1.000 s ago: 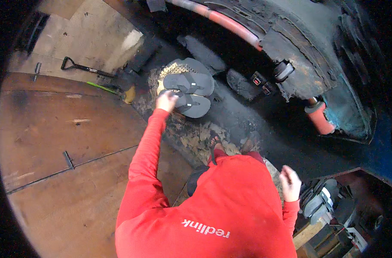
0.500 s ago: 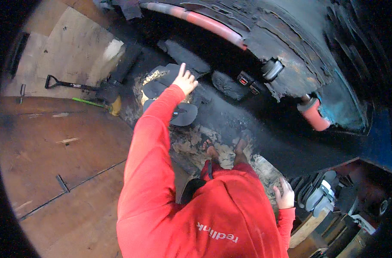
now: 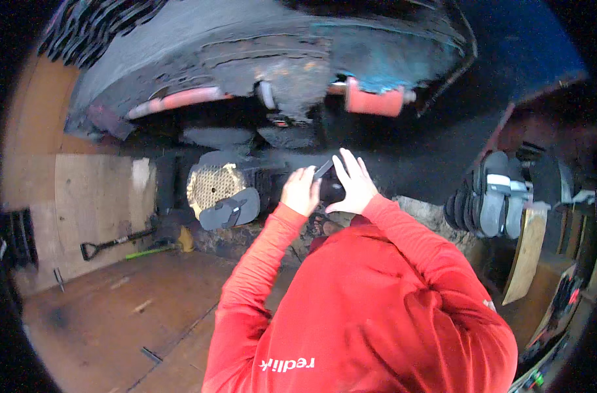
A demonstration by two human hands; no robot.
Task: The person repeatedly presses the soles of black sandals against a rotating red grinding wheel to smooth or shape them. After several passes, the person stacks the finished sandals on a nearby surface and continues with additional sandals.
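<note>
In front of my chest, both hands are raised close together around a dark flip-flop, of which only a thin edge and some dark surface show. My left hand has its fingers closed at its left side. My right hand is on the other side with fingers stretched and thumb apart, at or beside its edge; firm contact cannot be made out. Left of my hands stands a round woven-top stool, a grey flip-flop with a dark strap lying across its near edge.
Ahead is a dust-covered machine with a red roller and a pinkish bar. Grey flip-flops stand stacked at right beside a wooden board. A black-handled tool and a broom lie at left.
My left hand has drawn back from the stool with a flip-flop. My right hand has risen to meet it. My view has turned right, and fewer flip-flops lie on the stool.
</note>
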